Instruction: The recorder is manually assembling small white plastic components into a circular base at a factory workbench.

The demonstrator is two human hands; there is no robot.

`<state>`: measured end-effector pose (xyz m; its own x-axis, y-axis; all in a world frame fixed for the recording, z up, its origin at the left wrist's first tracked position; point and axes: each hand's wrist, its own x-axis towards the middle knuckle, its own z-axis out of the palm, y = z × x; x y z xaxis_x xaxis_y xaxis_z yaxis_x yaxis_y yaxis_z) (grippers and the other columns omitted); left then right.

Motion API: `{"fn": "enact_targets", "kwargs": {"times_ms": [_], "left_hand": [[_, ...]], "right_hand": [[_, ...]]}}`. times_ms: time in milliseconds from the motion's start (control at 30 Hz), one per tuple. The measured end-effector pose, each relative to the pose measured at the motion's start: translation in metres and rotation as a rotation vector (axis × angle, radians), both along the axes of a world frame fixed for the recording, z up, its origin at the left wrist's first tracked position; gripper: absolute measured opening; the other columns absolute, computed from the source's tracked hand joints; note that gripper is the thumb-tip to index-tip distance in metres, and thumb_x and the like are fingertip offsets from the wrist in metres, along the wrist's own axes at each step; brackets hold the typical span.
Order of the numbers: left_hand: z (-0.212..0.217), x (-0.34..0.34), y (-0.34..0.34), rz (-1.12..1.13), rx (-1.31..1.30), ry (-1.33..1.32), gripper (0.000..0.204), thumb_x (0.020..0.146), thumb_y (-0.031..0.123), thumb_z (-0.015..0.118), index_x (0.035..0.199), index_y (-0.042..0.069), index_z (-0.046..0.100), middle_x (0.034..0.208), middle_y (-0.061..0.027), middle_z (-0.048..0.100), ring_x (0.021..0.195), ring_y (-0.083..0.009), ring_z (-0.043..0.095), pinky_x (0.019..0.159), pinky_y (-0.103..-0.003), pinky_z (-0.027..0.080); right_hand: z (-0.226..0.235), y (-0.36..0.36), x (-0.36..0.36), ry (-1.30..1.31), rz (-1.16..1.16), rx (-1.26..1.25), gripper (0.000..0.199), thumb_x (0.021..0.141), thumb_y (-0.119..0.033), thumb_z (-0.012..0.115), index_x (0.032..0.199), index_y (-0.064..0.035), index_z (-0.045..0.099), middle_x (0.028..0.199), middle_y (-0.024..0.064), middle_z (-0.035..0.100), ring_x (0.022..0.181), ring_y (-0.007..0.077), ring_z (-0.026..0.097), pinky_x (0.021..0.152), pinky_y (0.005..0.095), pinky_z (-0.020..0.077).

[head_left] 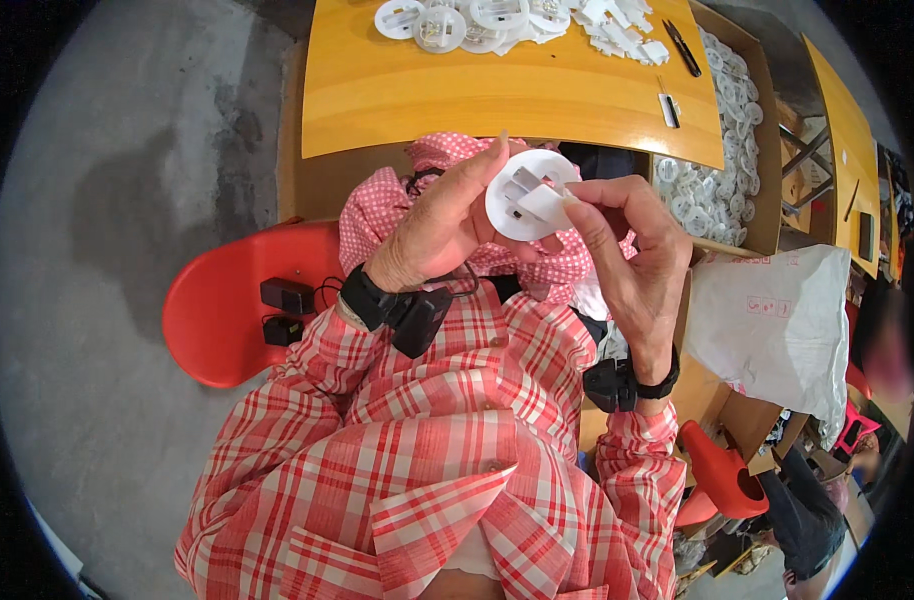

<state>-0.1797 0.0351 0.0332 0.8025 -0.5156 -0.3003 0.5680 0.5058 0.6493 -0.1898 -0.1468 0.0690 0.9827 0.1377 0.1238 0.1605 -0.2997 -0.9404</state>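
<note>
Over my lap, my left hand (442, 218) grips a round white plastic disc (532, 163) by its left edge, fingers curled beneath it. The disc has a recessed compartment with small metal bits at its middle. Between thumb and forefinger of my right hand (632, 240) is a small flat white plastic cover (545, 206). It lies tilted over the lower right of the disc's compartment. I cannot tell whether it is seated. Part of the cover's right end is hidden by the fingertips.
Ahead stands a yellow table (427, 95) with a pile of white discs (440, 30), a heap of white covers (615, 28), black-handled pliers (681, 47) and a thin tool (669, 108). At right are a carton (762, 70) full of discs and a white sack (777, 330). A red chair (217, 310) is at left.
</note>
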Motion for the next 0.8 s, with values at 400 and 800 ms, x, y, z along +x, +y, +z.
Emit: {"fn": "enact_targets", "kwargs": {"times_ms": [400, 800], "left_hand": [[0.003, 0.001, 0.001, -0.051, -0.032, -0.043, 0.064, 0.095, 0.054, 0.029, 0.123, 0.000, 0.048, 0.101, -0.0101, 0.062, 0.085, -0.0182, 0.064, 0.068, -0.031, 0.056], [0.007, -0.001, 0.000, -0.045, -0.038, -0.006, 0.064, 0.095, 0.054, 0.029, 0.126, 0.000, 0.045, 0.111, -0.0110, 0.059, 0.094, -0.0196, 0.062, 0.071, -0.034, 0.057]], "right_hand": [[0.001, 0.008, 0.003, -0.223, -0.030, -0.116, 0.009, 0.076, 0.000, 0.068, 0.084, 0.0000, 0.064, 0.070, 0.0093, 0.059, 0.056, 0.0167, 0.056, 0.052, 0.0274, 0.0438], [0.000, 0.009, 0.003, -0.264, -0.020, -0.126, 0.009, 0.075, 0.001, 0.068, 0.083, 0.0001, 0.064, 0.070, 0.0085, 0.059, 0.057, 0.0167, 0.057, 0.051, 0.0265, 0.0447]]}}
